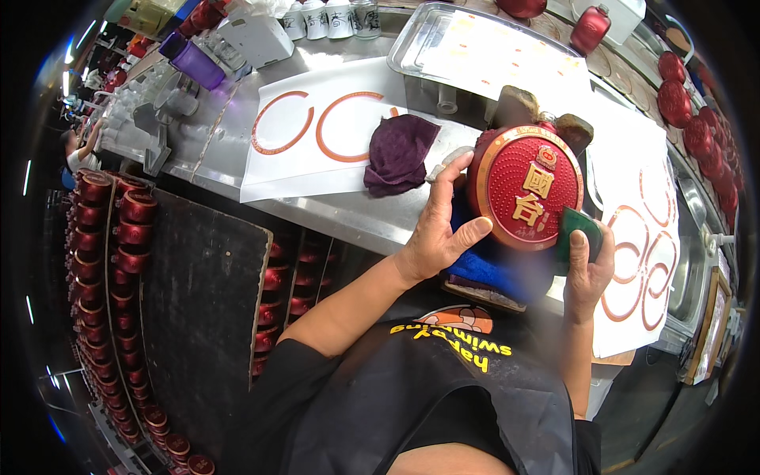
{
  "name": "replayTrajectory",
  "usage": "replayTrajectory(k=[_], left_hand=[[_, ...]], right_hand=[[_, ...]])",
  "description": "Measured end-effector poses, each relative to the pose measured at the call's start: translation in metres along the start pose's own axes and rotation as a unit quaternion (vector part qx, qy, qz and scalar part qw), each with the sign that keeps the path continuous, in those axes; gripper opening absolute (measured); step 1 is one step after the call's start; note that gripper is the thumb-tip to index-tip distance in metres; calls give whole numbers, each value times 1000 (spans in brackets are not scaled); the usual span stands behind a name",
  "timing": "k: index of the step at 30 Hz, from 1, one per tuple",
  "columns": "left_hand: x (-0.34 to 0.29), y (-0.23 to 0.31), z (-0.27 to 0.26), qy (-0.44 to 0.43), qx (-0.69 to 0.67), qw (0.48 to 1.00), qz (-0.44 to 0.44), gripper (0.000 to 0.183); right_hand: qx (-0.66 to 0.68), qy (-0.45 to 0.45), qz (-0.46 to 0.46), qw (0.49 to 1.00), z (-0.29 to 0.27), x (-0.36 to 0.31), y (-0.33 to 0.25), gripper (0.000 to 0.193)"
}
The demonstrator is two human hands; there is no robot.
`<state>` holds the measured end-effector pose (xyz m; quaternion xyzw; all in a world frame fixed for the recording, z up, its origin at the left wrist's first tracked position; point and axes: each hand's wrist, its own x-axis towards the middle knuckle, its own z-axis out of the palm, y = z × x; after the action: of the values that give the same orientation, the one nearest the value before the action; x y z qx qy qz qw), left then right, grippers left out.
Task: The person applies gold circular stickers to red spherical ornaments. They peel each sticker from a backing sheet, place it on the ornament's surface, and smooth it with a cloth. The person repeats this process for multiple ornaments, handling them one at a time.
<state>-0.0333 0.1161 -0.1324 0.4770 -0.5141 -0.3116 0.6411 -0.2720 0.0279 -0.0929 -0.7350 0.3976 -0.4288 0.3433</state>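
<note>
A round, flat red bottle point(518, 218) with raised gold characters and an orange-gold ring band point(492, 146) lies face up in front of me. Its neck points away, between two worn brown blocks point(516, 104). Under it is a stand padded with blue cloth point(480, 273). My left hand point(435, 229) rests at the bottle's left edge, fingers stretched out and thumb apart, with pale covers on its fingertips. Pinched in my right hand point(589, 265) is a flat green scraper point(579, 229), against the lower right rim. A crumpled dark purple cloth point(400, 154) lies left of the bottle.
White sheets with orange ring decals lie left point(317, 119) and right point(633, 269). A metal tray point(412, 49) with a decal sheet stands beyond the bottle. Red bottles line racks at the left point(91, 261) and the far right point(697, 134). A purple container point(194, 65) stands back left.
</note>
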Motion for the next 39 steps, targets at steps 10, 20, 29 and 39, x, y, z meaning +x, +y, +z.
replayTrajectory(k=[10,20,29,39], left_hand=[[9,16,-9,27,320,925,204,78],[114,71,-14,-213,510,796,245,82],[106,73,42,-346,490,712,365,61],[28,57,-62,-33,485,867,111,51]], right_hand=[[17,-14,26,999,-3,1,-5,31],[69,-18,48,996,-2,-2,-2,29],[212,110,86,967,-30,-9,-3,19],[220,32,109,969,-10,-10,-4,21]])
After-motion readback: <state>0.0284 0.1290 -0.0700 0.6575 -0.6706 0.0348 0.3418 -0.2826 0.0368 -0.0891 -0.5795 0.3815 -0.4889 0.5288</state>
